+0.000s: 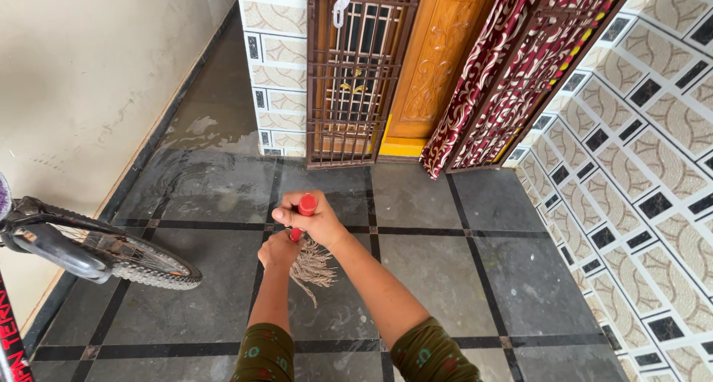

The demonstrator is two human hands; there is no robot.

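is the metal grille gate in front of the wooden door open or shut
Shut, it seems. The brown grille gate sits flat across its opening, covering the space beside the carved wooden door. Whether it is latched cannot be told.

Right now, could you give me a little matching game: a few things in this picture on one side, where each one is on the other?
Things:
1. mop handle
2. bicycle wheel
3. curtain
4. metal grille gate

Places:
A. at the left edge, on the floor
B. gripped in both hands, centre
C. hanging right of the wooden door
D. left of the wooden door

Pairs: 1-B, 2-A, 3-C, 4-D
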